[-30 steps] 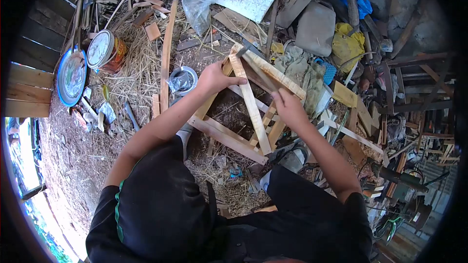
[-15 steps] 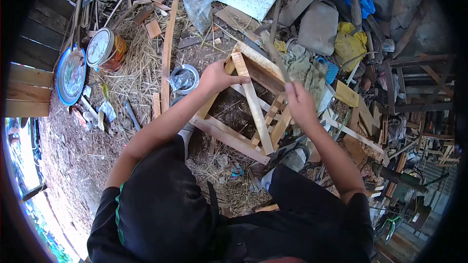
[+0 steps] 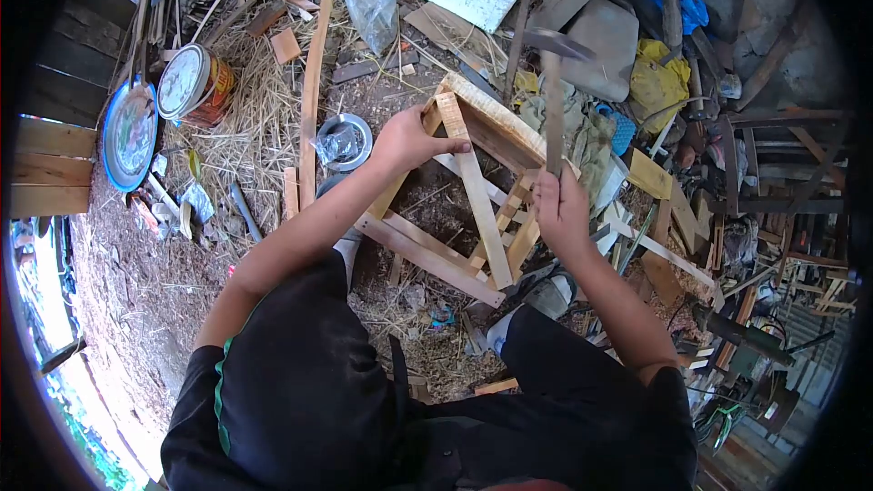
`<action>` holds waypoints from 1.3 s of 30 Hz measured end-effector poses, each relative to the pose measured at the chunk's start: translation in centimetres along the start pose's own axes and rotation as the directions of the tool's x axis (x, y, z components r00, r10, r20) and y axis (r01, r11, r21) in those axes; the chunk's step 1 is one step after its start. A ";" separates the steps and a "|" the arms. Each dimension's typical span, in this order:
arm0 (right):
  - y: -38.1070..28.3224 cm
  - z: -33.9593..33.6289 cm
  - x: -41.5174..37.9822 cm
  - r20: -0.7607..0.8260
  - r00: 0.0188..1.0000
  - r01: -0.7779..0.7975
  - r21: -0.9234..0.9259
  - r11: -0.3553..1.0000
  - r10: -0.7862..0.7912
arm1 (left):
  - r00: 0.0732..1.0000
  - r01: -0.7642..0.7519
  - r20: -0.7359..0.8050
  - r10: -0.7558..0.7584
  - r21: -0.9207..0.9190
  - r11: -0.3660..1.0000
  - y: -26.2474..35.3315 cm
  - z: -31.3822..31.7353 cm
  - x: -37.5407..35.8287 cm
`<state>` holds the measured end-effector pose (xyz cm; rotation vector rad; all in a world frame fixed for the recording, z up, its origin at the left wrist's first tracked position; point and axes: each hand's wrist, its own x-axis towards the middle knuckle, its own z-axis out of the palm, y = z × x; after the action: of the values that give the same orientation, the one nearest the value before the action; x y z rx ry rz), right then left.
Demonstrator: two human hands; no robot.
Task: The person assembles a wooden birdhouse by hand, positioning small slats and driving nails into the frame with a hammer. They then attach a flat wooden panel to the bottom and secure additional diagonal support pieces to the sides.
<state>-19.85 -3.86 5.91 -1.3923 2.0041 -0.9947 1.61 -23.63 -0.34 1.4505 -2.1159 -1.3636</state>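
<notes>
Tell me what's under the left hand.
Under the left hand, parts of a pale wooden strip and the wooden frame show; surfaces directly beneath palm and fingers are covered.

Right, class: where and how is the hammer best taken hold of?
Best, I think, by the near end of the hammer's handle, coming from the person's own side and wrapping it, as the right hand does: it is slim and runs toward the person, leaving the head at the far end.
</notes>
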 end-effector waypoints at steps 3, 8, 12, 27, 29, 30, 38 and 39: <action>1.0 1.4 -0.5 -0.022 0.999 0.042 -0.212 0.976 -0.048 | 0.998 0.038 0.041 -0.039 0.041 0.998 0.2 -0.3 0.2; 0.5 0.2 1.3 0.250 0.967 0.062 -0.430 0.901 0.052 | 0.998 0.029 0.060 -0.031 0.032 0.999 0.4 -0.6 0.1; -2.1 -0.5 0.3 0.037 0.999 0.010 -0.065 0.998 -0.008 | 1.000 0.013 0.003 -0.013 0.019 1.000 0.3 -0.3 -0.2; 2.7 2.5 0.7 -0.007 0.977 0.191 -0.424 0.886 -0.214 | 0.999 -0.001 0.038 0.000 0.030 1.000 0.0 -0.3 0.0; 3.3 2.1 1.5 0.117 0.987 0.157 -0.475 0.866 -0.114 | 0.999 0.014 0.048 -0.014 0.006 1.000 0.2 -0.3 0.0; 3.3 2.1 1.7 0.235 0.972 0.125 -0.525 0.842 0.002 | 0.997 0.036 0.065 -0.035 -0.017 0.999 0.2 -0.5 -0.1; 1.9 2.4 0.1 0.054 0.998 0.029 -0.230 0.973 -0.017 | 0.999 0.025 0.035 -0.026 0.022 0.999 -0.3 -0.1 0.2; 2.1 2.6 0.3 0.100 0.995 0.074 -0.474 0.877 -0.030 | 0.999 0.021 0.034 -0.021 0.022 1.000 -0.2 -0.2 0.3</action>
<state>-19.20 -4.43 2.69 -1.7131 2.2468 -0.4509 1.70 -23.96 -0.50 1.4719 -2.1486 -1.3867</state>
